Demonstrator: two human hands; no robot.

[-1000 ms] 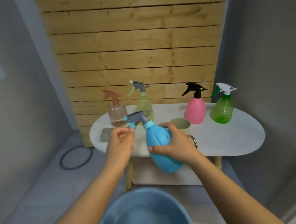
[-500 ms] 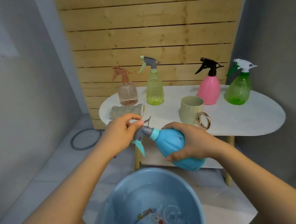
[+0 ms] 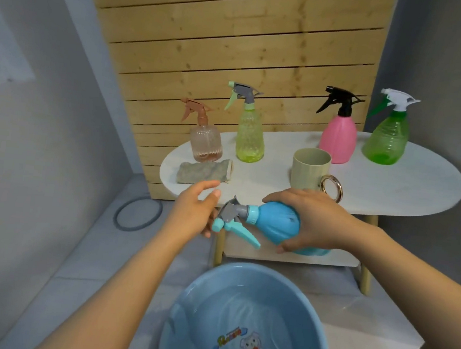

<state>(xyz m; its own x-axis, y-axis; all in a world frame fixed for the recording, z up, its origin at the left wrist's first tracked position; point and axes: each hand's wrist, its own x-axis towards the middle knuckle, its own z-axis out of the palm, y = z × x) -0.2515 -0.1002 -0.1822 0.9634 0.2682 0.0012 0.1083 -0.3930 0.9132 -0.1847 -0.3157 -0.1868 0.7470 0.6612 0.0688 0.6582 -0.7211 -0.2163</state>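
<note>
Gripped by the right hand (image 3: 314, 221), the round blue plastic spray bottle (image 3: 276, 227) now lies sideways above the light-blue plastic basin (image 3: 191, 292), and the left hand (image 3: 191, 213) has loosened, probably re-gripping to unscrew.

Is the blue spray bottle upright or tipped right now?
Tipped: the blue spray bottle lies sideways in the right hand, its spray head pointing toward the left hand.

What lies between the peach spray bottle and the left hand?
A grey cloth on the white table, in the head view, between peach spray bottle and left hand.
</note>
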